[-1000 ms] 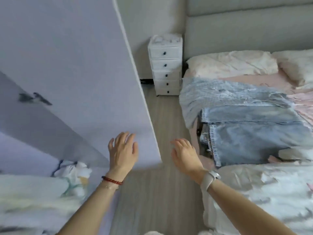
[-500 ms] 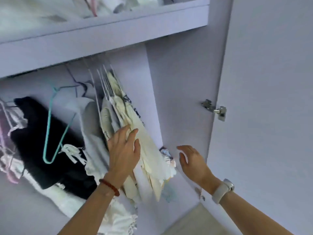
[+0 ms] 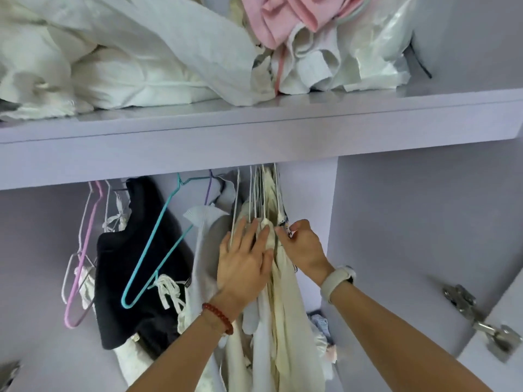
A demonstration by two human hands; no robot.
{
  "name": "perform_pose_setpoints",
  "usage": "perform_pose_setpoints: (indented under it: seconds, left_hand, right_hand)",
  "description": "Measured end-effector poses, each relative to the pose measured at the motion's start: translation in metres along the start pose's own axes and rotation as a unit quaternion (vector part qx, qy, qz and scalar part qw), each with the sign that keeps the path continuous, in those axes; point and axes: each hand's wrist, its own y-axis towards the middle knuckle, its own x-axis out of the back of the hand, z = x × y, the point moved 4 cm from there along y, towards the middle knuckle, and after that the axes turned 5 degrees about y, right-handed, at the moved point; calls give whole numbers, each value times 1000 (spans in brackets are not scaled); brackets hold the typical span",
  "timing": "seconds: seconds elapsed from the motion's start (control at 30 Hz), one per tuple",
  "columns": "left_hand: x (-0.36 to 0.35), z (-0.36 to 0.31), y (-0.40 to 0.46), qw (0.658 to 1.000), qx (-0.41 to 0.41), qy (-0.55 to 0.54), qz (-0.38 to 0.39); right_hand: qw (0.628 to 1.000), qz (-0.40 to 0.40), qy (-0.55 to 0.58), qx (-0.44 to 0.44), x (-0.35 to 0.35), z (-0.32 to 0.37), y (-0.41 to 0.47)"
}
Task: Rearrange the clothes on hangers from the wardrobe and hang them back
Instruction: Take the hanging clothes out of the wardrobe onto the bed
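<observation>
A lilac wardrobe [image 3: 396, 222] is filling the view, its shelf [image 3: 254, 128] running across the upper half and carrying a heap of white bedding [image 3: 119, 60], a pink garment [image 3: 285, 18] and a clear plastic bag [image 3: 379, 49]. Below the shelf, clothes are hanging in a row. At the far left a pink hanger [image 3: 80, 258] is dangling bare, just beside a black top [image 3: 127, 264], and an empty teal hanger [image 3: 154, 250] is hanging in front of that top. To the right a white garment [image 3: 201, 250] is hanging next to a tight bunch of cream clothes [image 3: 285, 321] on thin white hangers [image 3: 254, 193], pressed against the inner side panel.

The left hand [image 3: 243, 264], with a red bead bracelet [image 3: 218, 316] at the wrist, is lying flat against the left side of the cream bunch, fingers straight and spread among the hanger wires. The right hand [image 3: 302, 246], with a pale watch [image 3: 338, 281] on its wrist, is pinching the shoulder of a patterned garment [image 3: 283, 222] at the right edge of the bunch between thumb and curled fingers. A metal hinge [image 3: 481, 321] is showing on the open door at the lower right.
</observation>
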Motion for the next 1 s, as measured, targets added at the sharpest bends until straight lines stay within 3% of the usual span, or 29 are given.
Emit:
perform_pose_setpoints:
  seconds: [0.17,0.33,0.5,0.63,0.77,0.9,1.0]
  left_hand:
    - [-10,17,2,1000,14,-5,-4]
    - [-19,12,0,999,28,-25,8]
    - [-21,8,5,999,48,-25,6]
    - [-21,8,5,998,59,2,4]
    - [-7,-10,5,996,62,22,-55]
    - [-7,-62,-3,983,-33,-147,-105]
    - [-39,-91,-14,960,-40,-274,-30]
  right_hand:
    - [995,-24,-83,55,2,-1,20]
    - [972,5,-218,84,7,-3,33]
    - [980,-111,-142,83,33,0,46]
    - [976,-132,-129,120,53,-15,25]
    - [973,-128,-132,139,71,-58,-20]
    - [960,-135,-206,132,96,-107,-77]
    - [935,-133,-300,132,121,-132,-125]
